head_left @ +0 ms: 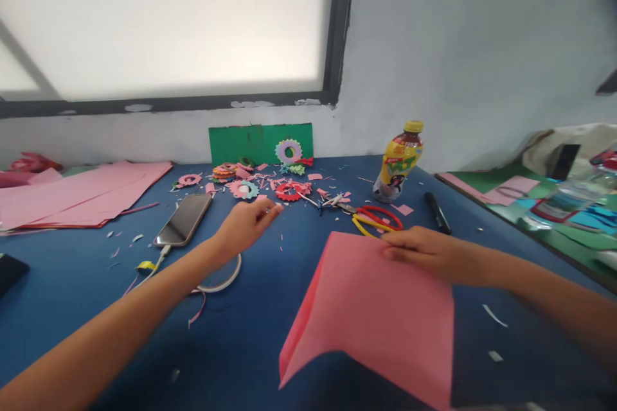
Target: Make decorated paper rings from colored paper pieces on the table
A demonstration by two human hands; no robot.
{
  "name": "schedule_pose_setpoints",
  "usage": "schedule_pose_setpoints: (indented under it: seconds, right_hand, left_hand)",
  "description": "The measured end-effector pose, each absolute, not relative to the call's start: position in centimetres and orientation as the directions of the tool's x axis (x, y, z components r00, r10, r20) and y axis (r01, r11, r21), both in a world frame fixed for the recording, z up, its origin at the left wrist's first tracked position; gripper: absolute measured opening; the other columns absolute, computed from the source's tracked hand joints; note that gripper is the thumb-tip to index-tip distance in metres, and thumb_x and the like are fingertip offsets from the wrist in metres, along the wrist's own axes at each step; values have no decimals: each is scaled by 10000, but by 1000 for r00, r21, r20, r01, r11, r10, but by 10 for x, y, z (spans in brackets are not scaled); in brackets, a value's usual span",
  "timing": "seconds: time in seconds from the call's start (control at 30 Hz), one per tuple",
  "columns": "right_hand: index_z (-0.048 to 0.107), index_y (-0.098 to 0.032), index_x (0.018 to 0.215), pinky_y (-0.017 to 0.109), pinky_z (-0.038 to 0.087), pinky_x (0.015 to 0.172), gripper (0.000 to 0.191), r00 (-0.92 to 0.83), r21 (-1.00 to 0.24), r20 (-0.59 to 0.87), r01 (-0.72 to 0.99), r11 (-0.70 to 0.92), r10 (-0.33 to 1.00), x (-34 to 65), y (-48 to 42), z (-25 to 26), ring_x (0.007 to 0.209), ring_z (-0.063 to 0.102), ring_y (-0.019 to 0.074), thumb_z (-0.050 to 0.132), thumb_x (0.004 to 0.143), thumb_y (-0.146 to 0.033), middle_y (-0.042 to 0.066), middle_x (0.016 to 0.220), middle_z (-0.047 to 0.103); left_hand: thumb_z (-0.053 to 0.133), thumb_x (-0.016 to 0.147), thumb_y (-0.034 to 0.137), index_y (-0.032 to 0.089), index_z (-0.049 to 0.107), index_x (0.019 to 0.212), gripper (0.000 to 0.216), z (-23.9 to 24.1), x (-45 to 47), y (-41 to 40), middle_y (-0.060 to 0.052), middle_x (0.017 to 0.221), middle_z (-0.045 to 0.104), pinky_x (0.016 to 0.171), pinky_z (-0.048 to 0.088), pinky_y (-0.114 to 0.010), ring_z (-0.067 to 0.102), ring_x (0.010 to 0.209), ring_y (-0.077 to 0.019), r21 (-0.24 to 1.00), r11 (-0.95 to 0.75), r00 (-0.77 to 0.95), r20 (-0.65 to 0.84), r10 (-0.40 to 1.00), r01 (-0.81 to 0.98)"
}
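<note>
A folded sheet of pink paper (380,308) hangs over the front of the table, its fold toward the left. My right hand (419,250) grips its upper right edge, thumb on top. Just behind that hand lie scissors (378,218) with red and yellow handles. My left hand (250,225) is raised over the table with its fingertips drawn together; whatever they may hold is too small to make out. Beyond it are scalloped paper rings (289,191) in red, pink and blue, among small paper scraps.
A phone (184,219) with a white cable lies at left, near stacked pink sheets (81,196). A yellow-labelled bottle (399,164) stands at the back right, beside a black marker (438,213). A green board (260,141) leans on the wall.
</note>
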State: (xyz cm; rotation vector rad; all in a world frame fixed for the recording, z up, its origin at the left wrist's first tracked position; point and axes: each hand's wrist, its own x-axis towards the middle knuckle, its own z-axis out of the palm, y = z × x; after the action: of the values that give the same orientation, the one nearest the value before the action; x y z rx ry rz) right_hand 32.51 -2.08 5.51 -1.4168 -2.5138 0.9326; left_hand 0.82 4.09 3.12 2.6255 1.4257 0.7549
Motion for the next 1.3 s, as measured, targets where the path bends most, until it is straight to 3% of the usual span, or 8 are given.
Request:
schedule_pose_setpoints:
  seconds: [0.1,0.2,0.33,0.5,0.7,0.83,1.1,1.3]
  right_hand:
    - [466,-184,680,221,311,526,370,-664,-540,-369,723,432,650,299,-5,66,612,427,122,347,862,-483,-11,687,463]
    - [495,-185,673,218,271,495,317,-676,-399,-382,735,547,630,277,9,55,576,443,117,416,847,-439,-13,655,502]
    - [568,-199,772,226,239,492,236,-676,-154,-273,733,662,685,258,16,29,633,542,157,486,833,-412,16,715,605]
    - [587,-181,792,243,290,545,216,-697,-17,-178,709,705,695,251,15,14,729,602,190,536,827,-388,39,807,655]
    - [585,-155,771,277,319,618,269,-703,134,31,707,694,710,263,10,-2,714,584,200,527,832,-410,60,754,636]
    - [560,-157,739,278,340,638,276,-657,78,159,752,654,737,272,7,-14,709,549,186,542,817,-421,56,751,611]
    - [555,-167,805,291,410,690,209,-589,-154,152,779,608,794,282,6,-11,777,539,183,578,799,-374,48,835,593]
    - [582,-147,891,339,407,810,206,-463,-56,284,867,496,840,309,23,0,905,539,220,491,850,-327,103,939,597]
  left_hand:
    - [306,888,445,148,530,610,464,51,5,23,57,438,368,434,255,-197,334,417,-72,350,-567,412,428,805,745]
    - [360,880,398,150,551,662,382,57,4,2,25,535,484,488,327,-212,428,496,-93,352,-595,433,440,786,722]
    - [441,854,301,176,577,987,228,46,10,-27,-71,1039,611,835,413,-322,541,966,-192,226,-730,634,375,676,645]
    - [394,877,306,172,551,1076,287,30,27,-45,-85,1171,583,932,388,-375,481,1131,-222,235,-810,794,181,580,538]
    - [466,802,502,97,297,1360,710,5,48,-42,-174,1428,280,1054,207,-532,244,1317,-322,299,-794,842,-62,537,529]
    - [391,818,560,134,150,1413,770,-8,48,-39,-138,1464,150,1079,122,-527,138,1349,-292,344,-774,842,-115,527,532]
    - [444,706,698,127,205,1401,931,-3,47,-41,-121,1473,108,1098,110,-477,118,1357,-274,369,-654,740,-165,653,660]
    - [604,638,611,152,328,1349,890,9,43,-40,-147,1437,279,1039,241,-523,280,1299,-332,333,-533,603,-158,782,778]
